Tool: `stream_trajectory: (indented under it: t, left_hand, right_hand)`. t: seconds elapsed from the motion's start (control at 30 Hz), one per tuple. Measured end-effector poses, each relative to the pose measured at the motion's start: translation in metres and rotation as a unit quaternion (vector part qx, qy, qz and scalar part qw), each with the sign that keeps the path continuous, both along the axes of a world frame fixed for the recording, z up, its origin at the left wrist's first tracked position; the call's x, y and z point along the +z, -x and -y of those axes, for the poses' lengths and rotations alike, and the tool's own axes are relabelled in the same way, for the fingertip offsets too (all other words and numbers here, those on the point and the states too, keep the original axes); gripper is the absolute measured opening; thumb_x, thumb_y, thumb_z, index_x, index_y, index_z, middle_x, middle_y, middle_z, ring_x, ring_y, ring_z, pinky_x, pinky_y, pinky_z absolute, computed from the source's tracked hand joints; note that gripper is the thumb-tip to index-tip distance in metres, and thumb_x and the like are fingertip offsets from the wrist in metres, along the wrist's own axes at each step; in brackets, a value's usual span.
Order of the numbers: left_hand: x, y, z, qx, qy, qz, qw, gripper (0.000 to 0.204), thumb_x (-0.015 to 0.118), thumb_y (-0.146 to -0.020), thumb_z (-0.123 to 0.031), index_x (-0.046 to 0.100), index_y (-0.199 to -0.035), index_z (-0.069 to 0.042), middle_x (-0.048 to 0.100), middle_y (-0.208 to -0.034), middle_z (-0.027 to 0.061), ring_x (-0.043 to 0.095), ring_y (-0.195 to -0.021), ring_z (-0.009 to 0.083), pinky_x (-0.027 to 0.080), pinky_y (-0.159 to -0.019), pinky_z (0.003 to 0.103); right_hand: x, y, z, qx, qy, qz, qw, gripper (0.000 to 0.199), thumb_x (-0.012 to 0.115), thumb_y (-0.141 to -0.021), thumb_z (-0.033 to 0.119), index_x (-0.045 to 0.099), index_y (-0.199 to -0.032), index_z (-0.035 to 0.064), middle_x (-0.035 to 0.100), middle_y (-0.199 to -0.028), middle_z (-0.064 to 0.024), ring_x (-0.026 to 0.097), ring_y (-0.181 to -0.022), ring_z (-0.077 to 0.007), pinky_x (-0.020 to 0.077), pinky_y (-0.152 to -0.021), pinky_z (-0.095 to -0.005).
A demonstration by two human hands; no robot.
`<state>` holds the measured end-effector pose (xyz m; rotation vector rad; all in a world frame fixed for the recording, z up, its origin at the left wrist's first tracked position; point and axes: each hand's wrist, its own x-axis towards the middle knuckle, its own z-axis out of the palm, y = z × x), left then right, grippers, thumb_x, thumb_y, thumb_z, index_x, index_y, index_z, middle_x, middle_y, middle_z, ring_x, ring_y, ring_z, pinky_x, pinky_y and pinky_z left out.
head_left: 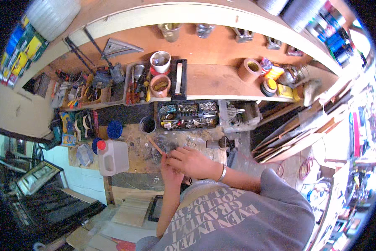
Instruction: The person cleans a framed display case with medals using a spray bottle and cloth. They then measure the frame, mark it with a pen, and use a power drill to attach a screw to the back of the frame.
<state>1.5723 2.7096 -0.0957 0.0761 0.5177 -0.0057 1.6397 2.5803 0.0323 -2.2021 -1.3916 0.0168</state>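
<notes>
Your left hand (171, 170) pinches the stick (156, 146) by one end, likely leaving its length free; your right hand (194, 162) overlaps, grip impossible to tell.

Stick (155, 146) in left hand (171, 170), jug (120, 157) to its left, cup (147, 125) beyond, parts tray (158, 118) right of cup

Right-side glare — warped edges
</notes>
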Motion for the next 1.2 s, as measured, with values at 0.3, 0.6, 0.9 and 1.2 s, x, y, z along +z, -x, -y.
stream_trajectory:
  t: [0.3, 0.6, 0.9, 1.2]
  left_hand:
    - [-0.031, 0.072, -0.037, -0.293, -0.748, 0.141, 0.579, 0.026, 0.048, -0.103, -0.025, 0.062, -0.094, -0.005, 0.06, -0.075, 0.0056, 0.06, -0.071, 0.0214, 0.049, -0.069, 0.037]
    - [-0.042, 0.111, -0.054, -0.472, -0.557, 0.161, 0.664, 0.024, 0.042, -0.103, -0.018, 0.062, -0.104, -0.005, 0.058, -0.079, 0.0064, 0.054, -0.071, 0.0166, 0.047, -0.069, 0.034]
    - [-0.066, 0.098, -0.056, -0.467, -0.597, 0.211, 0.617, 0.025, 0.047, -0.103, -0.019, 0.065, -0.095, -0.004, 0.064, -0.084, 0.0043, 0.059, -0.076, 0.0159, 0.049, -0.072, 0.033]
    - [-0.063, 0.077, -0.054, -0.551, -0.629, 0.098, 0.54, 0.043, 0.049, -0.103, -0.037, 0.068, -0.097, 0.001, 0.069, -0.085, 0.0083, 0.063, -0.079, 0.0184, 0.05, -0.077, 0.035]
  right_hand:
    - [0.017, 0.046, 0.019, -0.096, 0.036, -0.079, 0.992, 0.018, 0.069, -0.084, 0.017, 0.065, -0.098, 0.007, 0.062, -0.092, -0.0117, 0.063, -0.089, -0.0317, 0.0499, -0.081, -0.0431]
    - [-0.013, 0.116, 0.039, -0.155, 0.178, -0.179, 0.955, 0.02, 0.065, -0.089, 0.025, 0.065, -0.101, 0.0087, 0.064, -0.097, -0.012, 0.063, -0.093, -0.0328, 0.0492, -0.086, -0.0442]
    - [-0.01, 0.134, 0.055, -0.24, 0.156, -0.182, 0.941, 0.021, 0.068, -0.087, 0.018, 0.065, -0.104, 0.0055, 0.063, -0.096, -0.013, 0.062, -0.093, -0.0353, 0.0482, -0.083, -0.0448]
    - [-0.019, 0.161, 0.086, -0.324, 0.162, -0.195, 0.911, 0.022, 0.065, -0.089, 0.024, 0.062, -0.1, 0.0056, 0.063, -0.096, -0.0133, 0.063, -0.094, -0.0344, 0.0491, -0.082, -0.0454]
